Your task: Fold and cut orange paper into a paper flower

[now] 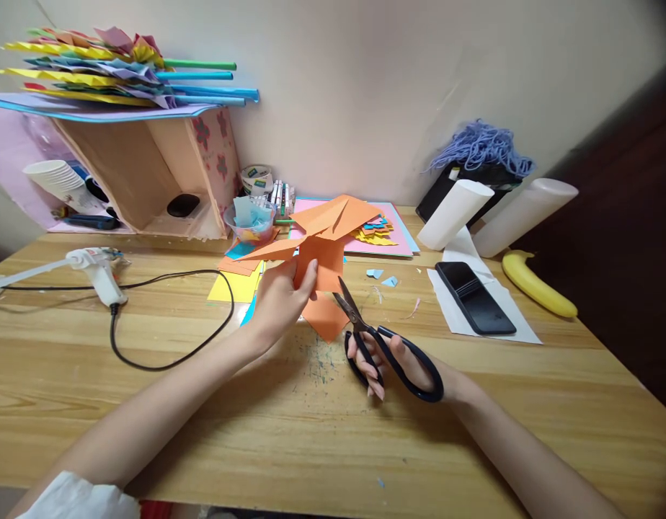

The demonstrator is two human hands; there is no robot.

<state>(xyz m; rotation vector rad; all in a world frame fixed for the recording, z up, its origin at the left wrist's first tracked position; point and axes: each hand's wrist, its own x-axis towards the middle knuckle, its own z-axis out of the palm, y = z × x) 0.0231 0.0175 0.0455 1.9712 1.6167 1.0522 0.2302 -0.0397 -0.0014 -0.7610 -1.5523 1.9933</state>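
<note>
Over the table (149, 375), left hand (282, 299) pinches orange paper (322, 245), right hand (398, 364) grips scissors (384, 346).

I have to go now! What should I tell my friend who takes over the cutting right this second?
Left hand: pinching the folded orange paper, holding it up off the wooden table.
Right hand: fingers through the handles of the black scissors, blades slightly open, tips at the paper's lower right edge.
Nearby: an orange offcut lies under the paper; small blue scraps sit behind the scissors; glue gun lies far left, phone and banana to the right.
Done: paper folded and some pieces cut.
Left: the cut at the blades looks barely begun.
</note>
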